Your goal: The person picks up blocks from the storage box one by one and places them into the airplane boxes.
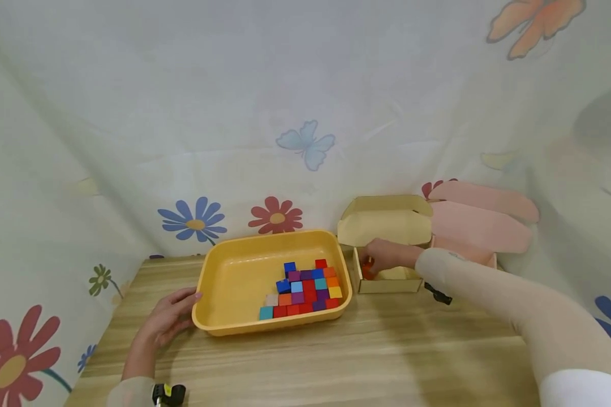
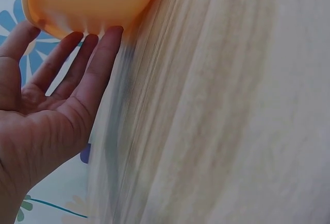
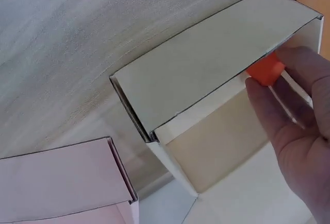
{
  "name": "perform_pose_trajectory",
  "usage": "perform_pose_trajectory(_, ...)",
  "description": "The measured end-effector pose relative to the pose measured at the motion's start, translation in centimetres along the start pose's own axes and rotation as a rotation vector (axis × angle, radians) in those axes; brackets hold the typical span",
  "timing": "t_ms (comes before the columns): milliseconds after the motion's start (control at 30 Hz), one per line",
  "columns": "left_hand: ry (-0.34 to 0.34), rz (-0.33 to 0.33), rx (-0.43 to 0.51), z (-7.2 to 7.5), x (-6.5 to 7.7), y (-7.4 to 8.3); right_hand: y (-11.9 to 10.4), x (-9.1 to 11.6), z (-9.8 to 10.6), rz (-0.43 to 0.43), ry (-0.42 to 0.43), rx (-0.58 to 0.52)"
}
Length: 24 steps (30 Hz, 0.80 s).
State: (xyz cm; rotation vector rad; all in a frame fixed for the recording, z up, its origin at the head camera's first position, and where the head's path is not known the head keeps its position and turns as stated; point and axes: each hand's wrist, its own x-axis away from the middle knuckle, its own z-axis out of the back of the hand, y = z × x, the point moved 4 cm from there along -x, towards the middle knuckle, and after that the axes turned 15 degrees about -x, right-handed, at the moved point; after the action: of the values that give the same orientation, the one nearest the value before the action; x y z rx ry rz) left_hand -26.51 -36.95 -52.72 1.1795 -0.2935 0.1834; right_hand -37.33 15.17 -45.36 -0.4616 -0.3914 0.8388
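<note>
Inside the pale yellow cardboard box (image 1: 390, 287), my right hand (image 1: 387, 254) pinches an orange-red block (image 3: 266, 69) between thumb and fingers, near one end wall. The block is partly hidden by the hand and the box wall. My left hand (image 1: 170, 316) touches the left end of a yellow tray (image 1: 239, 326), its fingertips against the outer wall and its fingers fairly straight in the left wrist view. Several coloured cubes (image 1: 309, 295), red, blue, purple, orange, teal and others, fill the tray's right part, mostly in rough rows.
A pink cardboard box (image 1: 481, 226) with a raised lid stands right of the yellow one, partly behind my right arm. The yellow box's lid (image 1: 387, 220) is up against the patterned cloth (image 1: 305, 186) at the back. Wood-grain table (image 1: 305, 362) extends in front.
</note>
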Motion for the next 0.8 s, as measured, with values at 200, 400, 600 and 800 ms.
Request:
perform_pose_trajectory(200, -0.007, 0.006, -0.007, -0.2, 0.0, 0.3, 0.9, 0.2, 0.0, -0.194, 0.045, -0.216)
perform_pose_trajectory(400, -0.007, 0.009, 0.028, 0.4, 0.3, 0.4, 0.6, 0.4, -0.1, -0.325, 0.065, -0.362)
perform_pose_trajectory(600, -0.003, -0.013, 0.045, 0.8, 0.4, 0.3, 0.3, 0.0, 0.0, -0.415, 0.028, -0.440)
perform_pose_trajectory(800, -0.012, -0.003, 0.058, 0.4, -0.1, 0.1, 0.7, 0.0, 0.5, -0.490, -0.012, -0.528)
